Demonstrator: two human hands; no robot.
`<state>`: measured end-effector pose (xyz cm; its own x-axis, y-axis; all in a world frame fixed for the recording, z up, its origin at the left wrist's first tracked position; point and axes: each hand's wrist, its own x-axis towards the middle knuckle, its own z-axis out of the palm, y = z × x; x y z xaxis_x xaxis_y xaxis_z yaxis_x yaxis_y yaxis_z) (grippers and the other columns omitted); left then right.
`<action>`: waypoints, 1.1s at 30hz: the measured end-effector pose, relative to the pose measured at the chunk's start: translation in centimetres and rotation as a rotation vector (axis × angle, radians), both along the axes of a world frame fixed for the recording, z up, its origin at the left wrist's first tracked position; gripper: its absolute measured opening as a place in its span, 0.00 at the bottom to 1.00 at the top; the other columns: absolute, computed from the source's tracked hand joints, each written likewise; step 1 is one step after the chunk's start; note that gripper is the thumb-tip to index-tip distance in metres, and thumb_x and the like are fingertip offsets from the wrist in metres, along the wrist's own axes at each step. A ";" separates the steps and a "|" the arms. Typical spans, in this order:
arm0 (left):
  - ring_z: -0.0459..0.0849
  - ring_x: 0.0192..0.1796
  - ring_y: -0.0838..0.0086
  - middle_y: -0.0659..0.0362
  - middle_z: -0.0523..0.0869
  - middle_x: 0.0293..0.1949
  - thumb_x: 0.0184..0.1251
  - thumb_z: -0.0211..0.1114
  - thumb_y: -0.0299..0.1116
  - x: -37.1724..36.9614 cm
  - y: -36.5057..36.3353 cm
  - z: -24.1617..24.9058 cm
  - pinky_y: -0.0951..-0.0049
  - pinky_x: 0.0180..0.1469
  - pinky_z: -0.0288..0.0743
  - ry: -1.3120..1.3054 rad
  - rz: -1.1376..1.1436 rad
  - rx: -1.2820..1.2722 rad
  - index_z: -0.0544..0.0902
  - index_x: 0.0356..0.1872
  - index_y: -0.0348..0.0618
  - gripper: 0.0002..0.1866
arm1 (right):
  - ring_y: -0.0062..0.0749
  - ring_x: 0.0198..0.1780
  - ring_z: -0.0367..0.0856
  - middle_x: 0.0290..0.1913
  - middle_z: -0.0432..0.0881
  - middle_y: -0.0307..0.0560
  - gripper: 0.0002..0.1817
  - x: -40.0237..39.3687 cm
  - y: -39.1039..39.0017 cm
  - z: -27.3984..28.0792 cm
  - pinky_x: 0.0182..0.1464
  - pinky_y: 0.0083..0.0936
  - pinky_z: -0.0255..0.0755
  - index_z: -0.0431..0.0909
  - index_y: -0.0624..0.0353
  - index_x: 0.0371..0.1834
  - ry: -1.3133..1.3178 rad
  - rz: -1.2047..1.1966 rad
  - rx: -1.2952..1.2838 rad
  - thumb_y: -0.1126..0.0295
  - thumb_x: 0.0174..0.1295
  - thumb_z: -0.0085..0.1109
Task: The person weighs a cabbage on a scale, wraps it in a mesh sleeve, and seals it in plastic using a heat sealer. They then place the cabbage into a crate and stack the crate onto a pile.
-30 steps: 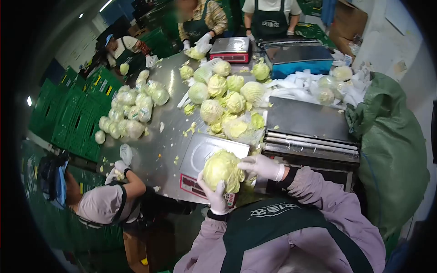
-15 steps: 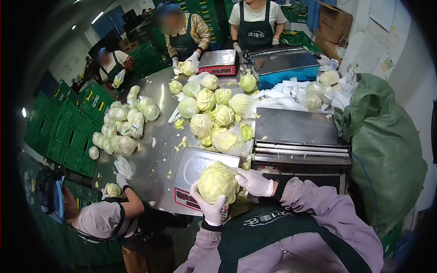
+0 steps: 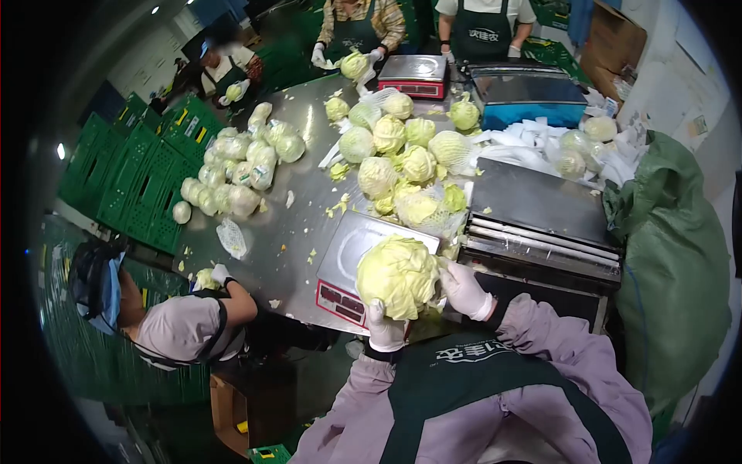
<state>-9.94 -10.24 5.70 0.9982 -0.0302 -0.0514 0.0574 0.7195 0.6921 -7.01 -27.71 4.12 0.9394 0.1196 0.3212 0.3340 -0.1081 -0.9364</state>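
A pale green cabbage (image 3: pixel 398 276) is held up between my two gloved hands, in front of my apron. My left hand (image 3: pixel 386 328) grips it from below, near its lower left side. On its right side, the fingers of my right hand (image 3: pixel 465 291) press against the leaves. Just behind the cabbage stands a red scale (image 3: pixel 340 303) with a flat metal pan (image 3: pixel 353 234), partly hidden by the cabbage. Past the scale lies a heap of cabbages (image 3: pixel 418 165), some of them in white foam nets.
A wrapping machine (image 3: pixel 545 205) stands at the right, beside a big green sack (image 3: pixel 672 271). Bagged cabbages (image 3: pixel 224 197) lie on the left of the metal table (image 3: pixel 297 267). Co-workers stand around it, one person (image 3: pixel 178 325) at the lower left. Green crates (image 3: pixel 139 193) are stacked behind.
The view has shifted, so the table appears farther right and higher. My hands have turned the cabbage a little. At the lower left, the co-worker's white net now lies on the table.
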 end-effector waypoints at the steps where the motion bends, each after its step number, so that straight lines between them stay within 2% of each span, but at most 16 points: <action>1: 0.69 0.68 0.58 0.48 0.67 0.67 0.58 0.64 0.56 0.1 0.1 1.0 0.56 0.68 0.65 -0.017 -0.041 -0.036 0.56 0.71 0.35 0.47 | 0.34 0.42 0.81 0.38 0.82 0.49 0.21 0.4 -0.2 0.5 0.46 0.28 0.73 0.72 0.67 0.58 0.046 0.026 0.007 0.61 0.71 0.45; 2: 0.69 0.68 0.57 0.48 0.67 0.67 0.58 0.64 0.56 0.0 0.2 1.7 0.56 0.69 0.64 -0.030 -0.080 -0.073 0.57 0.71 0.36 0.47 | 0.35 0.45 0.80 0.43 0.82 0.51 0.21 1.9 -1.3 -1.5 0.50 0.27 0.72 0.71 0.67 0.59 0.206 0.067 -0.202 0.64 0.69 0.47; 3: 0.68 0.68 0.56 0.48 0.66 0.68 0.58 0.63 0.57 0.1 0.4 2.1 0.55 0.70 0.62 -0.025 -0.059 -0.071 0.56 0.71 0.36 0.48 | 0.38 0.45 0.80 0.45 0.81 0.55 0.22 2.8 -1.5 1.5 0.50 0.27 0.72 0.69 0.67 0.61 0.094 0.000 -0.098 0.68 0.66 0.49; 4: 0.68 0.68 0.56 0.48 0.66 0.68 0.58 0.63 0.57 0.2 0.5 2.3 0.55 0.70 0.62 -0.021 -0.050 -0.064 0.56 0.71 0.36 0.48 | 0.42 0.54 0.79 0.54 0.79 0.61 0.26 4.4 -2.3 2.8 0.58 0.28 0.69 0.61 0.65 0.69 0.386 -0.008 -0.097 0.73 0.67 0.46; 6: 0.68 0.68 0.56 0.48 0.66 0.68 0.57 0.63 0.58 0.1 0.6 2.6 0.55 0.71 0.61 -0.021 -0.047 -0.076 0.55 0.72 0.36 0.49 | 0.48 0.61 0.73 0.59 0.75 0.63 0.34 6.7 -3.0 3.9 0.66 0.34 0.62 0.59 0.62 0.71 -0.163 -0.364 -0.416 0.74 0.59 0.54; 9: 0.69 0.68 0.56 0.47 0.66 0.68 0.55 0.66 0.57 0.2 1.1 2.5 0.54 0.69 0.64 -0.029 -0.092 -0.082 0.55 0.71 0.36 0.51 | 0.46 0.63 0.71 0.60 0.76 0.57 0.31 6.3 -3.5 8.3 0.68 0.35 0.60 0.67 0.61 0.67 -0.197 -0.218 -0.355 0.73 0.57 0.59; 11: 0.70 0.66 0.55 0.44 0.67 0.66 0.52 0.69 0.55 -0.3 1.4 2.8 0.54 0.66 0.68 0.003 -0.104 -0.019 0.54 0.71 0.35 0.52 | 0.46 0.60 0.74 0.58 0.77 0.54 0.27 4.3 -2.4 11.1 0.63 0.34 0.66 0.75 0.58 0.60 -0.157 0.186 -0.327 0.71 0.54 0.67; 15: 0.71 0.65 0.55 0.44 0.67 0.64 0.51 0.69 0.54 -0.2 1.6 2.4 0.54 0.66 0.68 -0.041 -0.185 -0.002 0.54 0.70 0.36 0.51 | 0.40 0.54 0.79 0.52 0.80 0.49 0.21 3.6 -2.1 12.3 0.57 0.29 0.71 0.81 0.58 0.52 -0.115 0.360 -0.235 0.67 0.53 0.70; 17: 0.71 0.65 0.55 0.44 0.67 0.65 0.51 0.69 0.53 -0.3 1.8 2.2 0.54 0.66 0.68 -0.022 -0.191 0.016 0.53 0.71 0.37 0.51 | 0.36 0.46 0.83 0.45 0.84 0.46 0.17 3.9 -2.5 12.4 0.48 0.25 0.76 0.84 0.58 0.45 -0.221 0.383 -0.304 0.69 0.51 0.70; 21: 0.71 0.66 0.56 0.45 0.67 0.65 0.51 0.69 0.54 -0.4 2.0 2.8 0.55 0.66 0.68 0.061 -0.239 0.061 0.54 0.70 0.36 0.51 | 0.37 0.31 0.82 0.32 0.83 0.44 0.07 2.8 -1.5 12.5 0.32 0.28 0.77 0.84 0.56 0.34 -0.610 0.127 -0.552 0.72 0.51 0.67; 25: 0.70 0.67 0.56 0.45 0.66 0.66 0.50 0.69 0.56 -0.7 1.9 3.1 0.55 0.67 0.67 0.057 -0.246 0.082 0.53 0.71 0.34 0.53 | 0.39 0.31 0.83 0.28 0.83 0.45 0.05 5.0 -2.3 11.8 0.35 0.30 0.77 0.80 0.58 0.31 -0.392 -0.122 -0.446 0.69 0.55 0.62; 28: 0.69 0.68 0.56 0.45 0.65 0.68 0.49 0.70 0.58 -1.0 2.2 3.8 0.54 0.68 0.65 0.032 -0.325 0.023 0.52 0.72 0.34 0.55 | 0.46 0.41 0.82 0.42 0.83 0.54 0.14 8.8 -4.6 9.6 0.43 0.31 0.77 0.80 0.60 0.48 -0.196 -0.327 -0.657 0.69 0.59 0.59; 29: 0.68 0.68 0.56 0.45 0.64 0.68 0.49 0.70 0.58 -1.1 2.3 3.8 0.54 0.69 0.65 0.035 -0.310 0.019 0.52 0.72 0.34 0.56 | 0.46 0.41 0.82 0.42 0.83 0.54 0.14 8.7 -4.6 8.9 0.43 0.31 0.77 0.80 0.60 0.48 -0.202 -0.327 -0.655 0.69 0.59 0.59; 31: 0.67 0.69 0.55 0.44 0.64 0.68 0.48 0.70 0.59 -1.0 2.7 3.4 0.54 0.69 0.64 0.019 -0.317 0.017 0.51 0.72 0.35 0.57 | 0.42 0.46 0.83 0.49 0.82 0.55 0.20 6.8 -3.7 9.9 0.50 0.30 0.75 0.77 0.59 0.57 -0.252 -0.147 -0.458 0.68 0.61 0.59; 32: 0.67 0.69 0.55 0.44 0.64 0.68 0.48 0.70 0.59 -1.0 3.1 3.2 0.54 0.69 0.64 0.027 -0.314 0.015 0.51 0.72 0.35 0.57 | 0.38 0.53 0.81 0.54 0.81 0.53 0.21 6.0 -3.6 11.2 0.55 0.30 0.73 0.75 0.60 0.59 0.106 0.165 -0.255 0.66 0.63 0.59; 33: 0.67 0.69 0.55 0.44 0.64 0.69 0.48 0.70 0.60 -0.9 3.4 3.4 0.53 0.69 0.64 0.039 -0.346 0.018 0.51 0.72 0.34 0.57 | 0.36 0.54 0.79 0.55 0.81 0.52 0.21 5.2 -2.9 11.2 0.56 0.30 0.72 0.75 0.62 0.58 0.126 0.296 -0.184 0.66 0.64 0.58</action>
<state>-10.86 -6.85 9.09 0.9263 -0.3652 -0.0927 0.3223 0.6405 0.6970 -1.85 -30.61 15.34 0.8863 0.4373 0.1527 0.2591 -0.1948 -0.9460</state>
